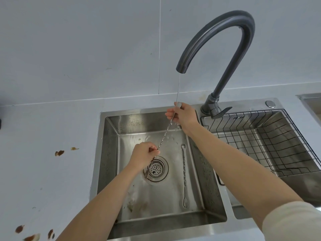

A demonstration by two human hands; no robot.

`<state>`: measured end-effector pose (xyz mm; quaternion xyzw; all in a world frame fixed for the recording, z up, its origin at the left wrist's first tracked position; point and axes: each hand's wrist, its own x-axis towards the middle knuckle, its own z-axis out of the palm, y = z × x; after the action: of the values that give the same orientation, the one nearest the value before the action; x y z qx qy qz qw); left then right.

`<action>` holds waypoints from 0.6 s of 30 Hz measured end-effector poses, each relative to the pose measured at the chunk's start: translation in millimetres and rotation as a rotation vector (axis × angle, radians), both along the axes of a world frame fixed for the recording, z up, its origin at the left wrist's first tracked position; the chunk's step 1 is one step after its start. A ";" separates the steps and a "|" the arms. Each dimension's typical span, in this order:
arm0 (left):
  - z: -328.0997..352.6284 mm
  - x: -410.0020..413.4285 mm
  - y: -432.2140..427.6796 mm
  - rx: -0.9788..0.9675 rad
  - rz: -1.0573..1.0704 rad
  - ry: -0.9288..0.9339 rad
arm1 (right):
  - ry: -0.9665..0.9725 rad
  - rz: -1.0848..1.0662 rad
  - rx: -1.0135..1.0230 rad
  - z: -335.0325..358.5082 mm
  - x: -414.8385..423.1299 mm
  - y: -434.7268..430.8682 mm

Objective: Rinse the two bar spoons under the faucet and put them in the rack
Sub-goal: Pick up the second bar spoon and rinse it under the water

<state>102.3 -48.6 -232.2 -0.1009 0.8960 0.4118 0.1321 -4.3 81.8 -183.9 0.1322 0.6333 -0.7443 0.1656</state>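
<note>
A long twisted bar spoon (165, 134) slants across the left basin under the dark gooseneck faucet (225, 40), which runs a thin stream of water onto its upper end. My right hand (182, 116) grips that upper end, the bowl end showing above my fingers. My left hand (144, 153) pinches the shaft lower down, and the forked tip pokes out over the drain (159, 168). The second bar spoon (184, 174) lies flat on the basin floor right of the drain, fork end toward me. The black wire rack (271, 136) sits in the right basin.
The steel sink (111, 153) is set in a pale grey counter (43, 153) with brown stains at the left. The faucet lever (224, 111) points right over the rack's near corner. A tiled wall stands behind. Another basin edge (311, 100) shows far right.
</note>
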 end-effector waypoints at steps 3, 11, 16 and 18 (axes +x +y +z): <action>0.6 0.5 1.7 -0.013 0.012 0.005 | -0.014 0.035 0.028 3.5 -0.4 -0.8; 5.9 -1.2 1.4 -0.039 -0.001 0.044 | -0.063 0.014 -0.007 6.0 -8.0 0.4; 10.4 -8.7 -2.3 -0.054 0.014 0.044 | -0.026 0.061 -0.087 2.9 -7.7 4.9; 13.4 -12.6 -3.3 -0.042 0.014 0.044 | -0.024 0.084 -0.104 2.8 -5.0 6.1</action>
<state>89.7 -52.0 -218.8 -0.1010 0.9063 0.3959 0.1075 -9.2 88.0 -181.0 0.1055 0.5968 -0.7670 0.2107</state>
